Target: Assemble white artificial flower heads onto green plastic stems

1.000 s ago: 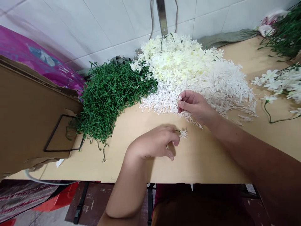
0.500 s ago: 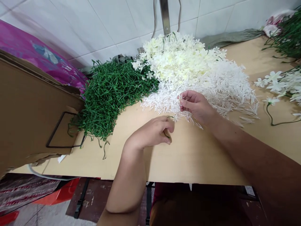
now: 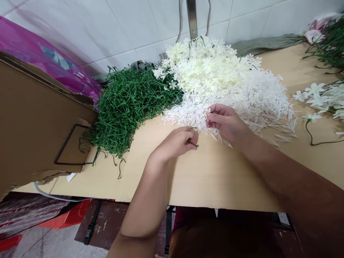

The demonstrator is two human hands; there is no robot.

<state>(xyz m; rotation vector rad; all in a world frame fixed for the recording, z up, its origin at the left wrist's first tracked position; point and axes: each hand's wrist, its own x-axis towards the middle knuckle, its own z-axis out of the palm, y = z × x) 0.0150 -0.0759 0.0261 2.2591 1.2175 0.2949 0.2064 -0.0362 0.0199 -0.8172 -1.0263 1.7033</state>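
Observation:
My left hand is closed in a pinch on a thin green stem just above the wooden table. My right hand is closed on a small white plastic piece at the front edge of the heap of white spiky pieces. The two hands are close together, almost touching. Behind that heap lies a pile of cream flower heads. To the left sits a mound of green stems.
A brown cardboard box stands at the left, with pink fabric behind it. Finished white flowers on stems lie at the right edge, more green stems at the far right. A white tiled wall backs the table.
My left hand has moved up and right toward my right hand. The small white flower seen at its fingertips a second ago no longer shows. My right hand has stayed at the white heap.

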